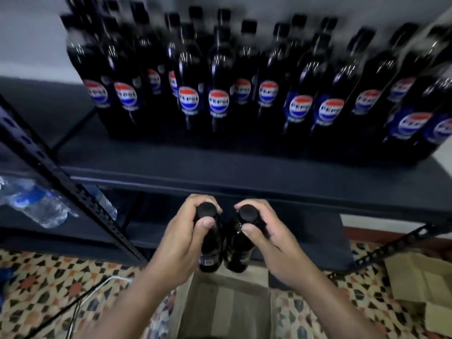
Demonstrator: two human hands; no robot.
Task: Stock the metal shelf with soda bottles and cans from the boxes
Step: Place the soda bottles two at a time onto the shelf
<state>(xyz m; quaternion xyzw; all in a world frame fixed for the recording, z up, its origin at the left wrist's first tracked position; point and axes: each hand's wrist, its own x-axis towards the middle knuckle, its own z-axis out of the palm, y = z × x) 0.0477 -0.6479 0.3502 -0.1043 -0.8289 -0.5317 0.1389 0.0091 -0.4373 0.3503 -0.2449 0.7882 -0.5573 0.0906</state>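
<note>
My left hand point(184, 231) grips the neck of a dark soda bottle point(212, 250) just under its black cap. My right hand point(264, 231) grips a second dark soda bottle point(238, 253) the same way. Both bottles hang upright side by side, touching, above an open cardboard box point(222, 304) on the floor. They are below the front edge of the dark metal shelf point(220, 165). Several Pepsi bottles point(220, 94) stand in rows on that shelf, filling most of its back and right side.
A slotted shelf post point(73, 189) slants down at the left. Clear water bottles point(36, 206) lie on a lower level at the left. Another cardboard box point(420, 282) sits on the patterned floor at the right. A cable point(73, 304) runs across the floor at the lower left.
</note>
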